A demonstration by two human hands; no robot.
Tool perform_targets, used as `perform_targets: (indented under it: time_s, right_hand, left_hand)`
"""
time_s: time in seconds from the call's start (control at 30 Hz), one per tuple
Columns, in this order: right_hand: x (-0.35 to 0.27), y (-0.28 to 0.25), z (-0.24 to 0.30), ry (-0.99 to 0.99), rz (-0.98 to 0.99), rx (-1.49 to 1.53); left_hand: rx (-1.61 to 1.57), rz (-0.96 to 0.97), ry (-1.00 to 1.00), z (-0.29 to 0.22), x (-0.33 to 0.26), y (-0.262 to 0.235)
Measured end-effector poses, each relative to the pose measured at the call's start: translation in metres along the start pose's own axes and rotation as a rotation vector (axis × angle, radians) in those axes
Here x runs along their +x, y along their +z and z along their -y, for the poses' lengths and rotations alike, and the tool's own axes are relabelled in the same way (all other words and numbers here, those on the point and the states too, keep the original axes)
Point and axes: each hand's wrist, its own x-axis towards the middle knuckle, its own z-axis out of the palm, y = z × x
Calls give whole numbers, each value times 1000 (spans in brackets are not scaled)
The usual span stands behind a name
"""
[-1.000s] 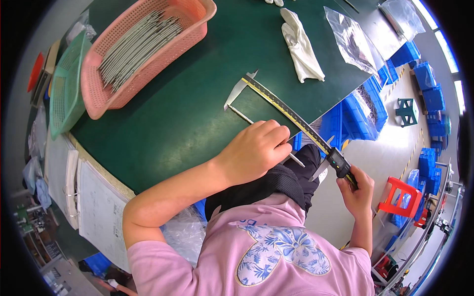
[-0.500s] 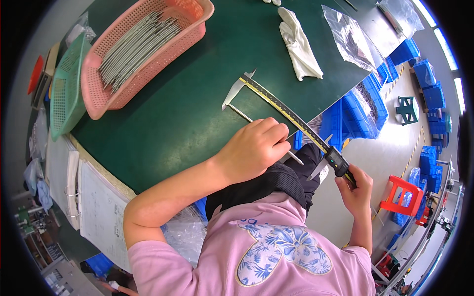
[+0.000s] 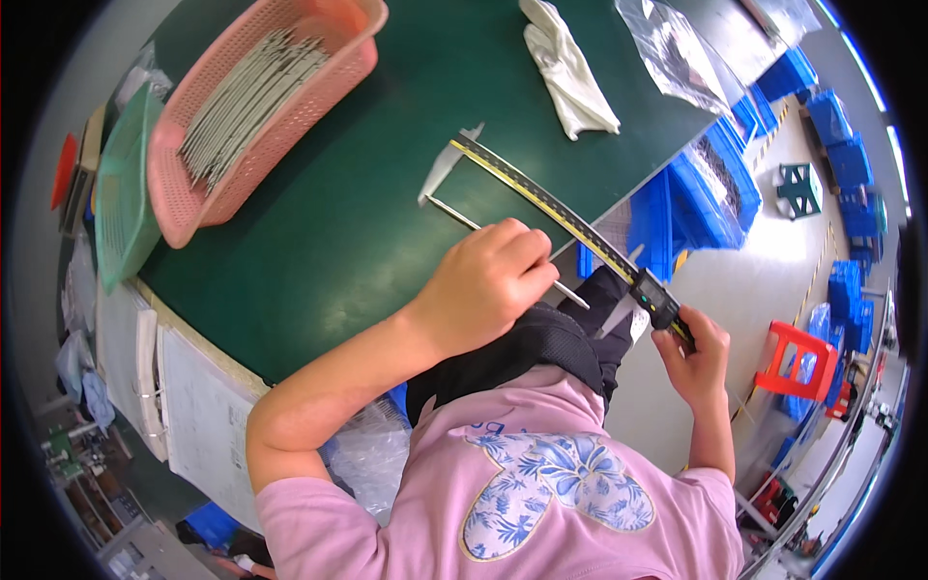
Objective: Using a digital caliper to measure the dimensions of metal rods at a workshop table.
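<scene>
While the thin metal rod (image 3: 503,246) is pinched in the closed grip of the left hand (image 3: 488,285) over the green tabletop (image 3: 319,232), the long caliper (image 3: 561,208) is clamped by the right hand (image 3: 691,353) off the edge. Were the rod tilted between the jaws, a false reading could be taken, or the rod dropped.

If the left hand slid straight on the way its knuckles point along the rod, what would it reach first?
Probably the fixed jaw end of the long caliper, where the thin rod under the left hand ends; depth is hard to judge.
</scene>
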Motion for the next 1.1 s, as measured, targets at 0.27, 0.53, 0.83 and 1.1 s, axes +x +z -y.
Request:
perform_targets:
  time_s: [0.27,0.53,0.83,1.1]
  right_hand:
    - [8,4,3,-27,-43,-25]
    - [2,5,2,-18,-63,-41]
    - [3,0,8,-8,-14,-77]
    - [5,-4,15,-28,42,-104]
  left_hand:
    - [-4,42,-9,3,5,-7]
    - [-16,62,-27,0,2,-3]
    - [-12,43,-6,1,3,-4]
    - [11,30,20,3,2,-3]
